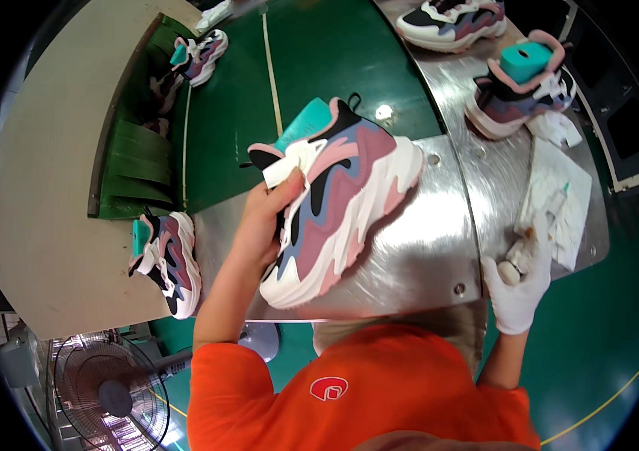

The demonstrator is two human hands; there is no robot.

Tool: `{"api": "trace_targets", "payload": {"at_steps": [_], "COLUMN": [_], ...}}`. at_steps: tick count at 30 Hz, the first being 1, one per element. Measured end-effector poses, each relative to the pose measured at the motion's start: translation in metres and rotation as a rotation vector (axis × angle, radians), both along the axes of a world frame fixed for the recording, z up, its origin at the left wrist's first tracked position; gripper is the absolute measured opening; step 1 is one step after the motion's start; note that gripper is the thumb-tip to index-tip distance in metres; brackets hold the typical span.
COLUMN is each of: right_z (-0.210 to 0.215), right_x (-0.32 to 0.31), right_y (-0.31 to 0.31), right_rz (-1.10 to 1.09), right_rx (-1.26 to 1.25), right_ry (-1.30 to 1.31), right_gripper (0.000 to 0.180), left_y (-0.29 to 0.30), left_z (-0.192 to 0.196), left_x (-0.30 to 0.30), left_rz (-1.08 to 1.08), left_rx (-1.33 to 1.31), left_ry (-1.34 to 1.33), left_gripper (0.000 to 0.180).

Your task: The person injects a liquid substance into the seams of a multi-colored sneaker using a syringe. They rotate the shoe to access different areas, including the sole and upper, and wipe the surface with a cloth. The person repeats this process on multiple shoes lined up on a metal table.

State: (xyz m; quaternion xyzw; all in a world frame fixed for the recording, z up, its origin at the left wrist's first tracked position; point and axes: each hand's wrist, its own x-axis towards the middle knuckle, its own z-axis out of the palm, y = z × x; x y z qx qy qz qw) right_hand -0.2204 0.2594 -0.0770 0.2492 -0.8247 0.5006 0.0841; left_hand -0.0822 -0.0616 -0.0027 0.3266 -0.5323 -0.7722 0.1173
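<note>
A chunky sneaker [346,199] in mauve, blue-grey, black and white is held up tilted over the metal worktop, with a teal insert [308,124] in its collar. My bare left hand [265,214] grips it at the tongue and white laces, thumb on top. On the right, my gloved right hand [522,297] curls beside a white sheet [573,218]. A whitish, rounded lump [511,272] shows at its fingers; I cannot make out what it is. Near the fingertips, a small clear bottle or tube with a teal tip [558,199] lies on the sheet.
A green conveyor belt [342,68] runs beyond the metal worktop [440,233]. Matching sneakers stand at left [173,259], far left [203,56], right [522,98] and far right [455,26]. Green strips [135,165] hang by the left board. A fan [113,395] stands lower left.
</note>
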Motion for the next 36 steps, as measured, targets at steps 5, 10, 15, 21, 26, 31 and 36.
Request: {"api": "trace_targets", "payload": {"at_steps": [5,10,15,21,26,31,36], "right_z": [0.015,0.012,0.001,0.000,0.005,0.005,0.001], "right_x": [0.021,0.032,0.031,0.034,0.036,0.038,0.037], "right_y": [-0.015,-0.044,-0.044,-0.048,-0.050,-0.052,-0.052], "right_rz": [0.082,0.145,0.104,0.100,0.104,0.106,0.115], "right_rx": [-0.185,-0.134,-0.307,-0.301,-0.291,-0.307,-0.281], "right_ry": [-0.103,-0.024,-0.221,-0.232,-0.285,-0.316,-0.247], "right_gripper": [0.085,0.085,0.087,0.085,0.086,0.086,0.085], "left_y": [0.062,0.067,0.055,0.034,0.018,0.014,0.014], "left_z": [-0.010,-0.005,0.011,0.013,-0.009,-0.019,-0.014], "left_x": [0.028,0.049,0.077,0.041,0.003,-0.003,-0.004], "left_rz": [0.060,-0.028,-0.180,-0.240,-0.379,-0.378,-0.423], "left_rx": [0.089,-0.223,-1.178,-1.576,-1.631,-1.623,-1.699], "left_ry": [-0.083,-0.419,-0.408,0.128,0.414,0.463,0.463], "left_gripper": [0.049,0.045,0.029,0.019,0.020,0.022,0.027]}}
